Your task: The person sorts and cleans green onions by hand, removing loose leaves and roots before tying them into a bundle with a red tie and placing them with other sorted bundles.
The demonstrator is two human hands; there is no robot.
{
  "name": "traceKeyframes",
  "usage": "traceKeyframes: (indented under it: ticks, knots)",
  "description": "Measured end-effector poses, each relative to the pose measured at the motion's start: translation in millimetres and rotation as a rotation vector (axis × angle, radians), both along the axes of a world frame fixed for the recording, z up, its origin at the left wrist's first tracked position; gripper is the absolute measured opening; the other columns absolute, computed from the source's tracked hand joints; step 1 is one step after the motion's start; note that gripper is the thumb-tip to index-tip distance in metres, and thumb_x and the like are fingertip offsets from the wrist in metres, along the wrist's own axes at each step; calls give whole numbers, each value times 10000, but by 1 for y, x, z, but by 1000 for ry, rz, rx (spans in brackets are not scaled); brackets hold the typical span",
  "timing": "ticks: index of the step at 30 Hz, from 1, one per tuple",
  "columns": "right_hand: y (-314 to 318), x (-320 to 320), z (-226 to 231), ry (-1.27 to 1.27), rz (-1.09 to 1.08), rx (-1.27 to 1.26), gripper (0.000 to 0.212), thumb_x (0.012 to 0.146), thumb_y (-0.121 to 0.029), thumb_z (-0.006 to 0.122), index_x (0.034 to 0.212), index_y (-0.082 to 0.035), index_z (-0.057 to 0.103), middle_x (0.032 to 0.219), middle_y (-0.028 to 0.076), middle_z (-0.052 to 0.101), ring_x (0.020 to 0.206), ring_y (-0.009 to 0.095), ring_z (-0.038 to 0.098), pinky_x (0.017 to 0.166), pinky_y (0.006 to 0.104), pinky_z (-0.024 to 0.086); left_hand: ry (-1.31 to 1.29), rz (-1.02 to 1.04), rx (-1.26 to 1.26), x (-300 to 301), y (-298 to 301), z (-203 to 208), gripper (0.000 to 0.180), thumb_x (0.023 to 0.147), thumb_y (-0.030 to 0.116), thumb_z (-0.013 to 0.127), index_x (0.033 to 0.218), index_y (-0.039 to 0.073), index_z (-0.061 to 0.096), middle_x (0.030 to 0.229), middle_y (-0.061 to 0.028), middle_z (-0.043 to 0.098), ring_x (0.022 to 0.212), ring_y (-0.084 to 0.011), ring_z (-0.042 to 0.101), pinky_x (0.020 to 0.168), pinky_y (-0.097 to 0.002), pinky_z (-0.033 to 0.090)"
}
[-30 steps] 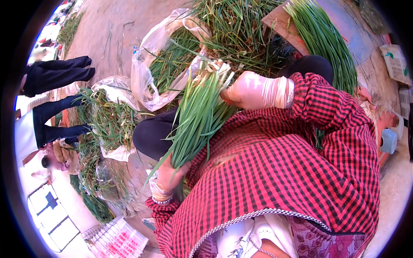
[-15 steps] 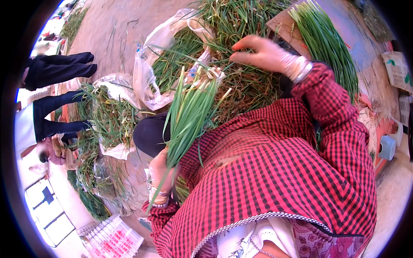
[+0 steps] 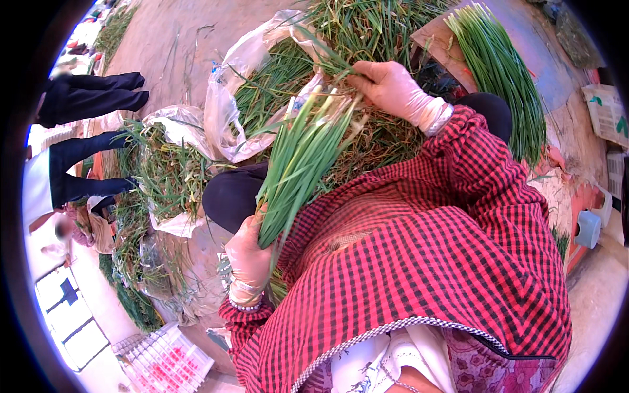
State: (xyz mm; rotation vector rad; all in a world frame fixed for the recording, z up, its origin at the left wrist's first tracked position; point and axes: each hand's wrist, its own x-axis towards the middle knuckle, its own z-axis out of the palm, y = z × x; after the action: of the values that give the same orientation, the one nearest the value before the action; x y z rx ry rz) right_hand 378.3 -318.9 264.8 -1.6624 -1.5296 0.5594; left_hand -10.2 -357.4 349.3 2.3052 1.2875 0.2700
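Observation:
My left hand (image 3: 251, 254), in a thin pale glove, is closed around the leafy lower end of a bunch of chives (image 3: 303, 171). The bunch slants up and to the right, its pale stem ends at the top. My right hand (image 3: 394, 90), also gloved, is beside those ends, thumb and fingertips pinched on a few loose chive strands (image 3: 334, 64). Below it, between my knees, lies a heap of brownish trimmings (image 3: 386, 145).
An open plastic bag of chives (image 3: 219, 108) stands ahead, next to a loose green pile (image 3: 367, 29). Neat long chives (image 3: 501, 82) lie on a board at right. Further left are another filled bag (image 3: 173, 173) and two standing people. A blue-grey container (image 3: 588, 227) sits at far right.
My right hand has come down and left to the stem ends, its fingers closing on loose strands. The bunch in my left hand has risen slightly and tilted further right.

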Motion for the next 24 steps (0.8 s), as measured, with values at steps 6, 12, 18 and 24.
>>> traceKeyframes:
  ticks: [6,12,18,24]
  knots:
    - [-11,96,11,-341,-199,-559,448,907,-390,653,1201,-51,659,1102,154,692,1040,289,663,887,382,519,70,29,34,-19,1,0,651,681,3,706,1290,213,617,1036,-71,686,876,-328,685,739,-382,546]
    - [-27,-28,63,-305,314,-14,319,846,-378,696,1043,-128,702,1030,95,658,911,264,682,802,384,556,134,-32,70,-4,1,2,632,673,0,693,1273,188,624,1045,-81,684,883,-324,683,743,-386,543]
    - [-43,-53,56,-608,570,46,136,777,-121,640,901,-65,641,874,100,641,778,282,692,626,390,575,189,-131,256,-9,5,10,609,678,-17,695,1258,148,614,1071,-95,689,907,-321,684,753,-380,541]
    - [-36,23,23,-787,307,-132,158,833,-66,597,971,-94,670,871,83,659,759,273,695,627,383,579,258,-156,467,-21,0,2,697,650,23,696,1316,190,579,1099,-90,661,870,-310,664,713,-398,530]
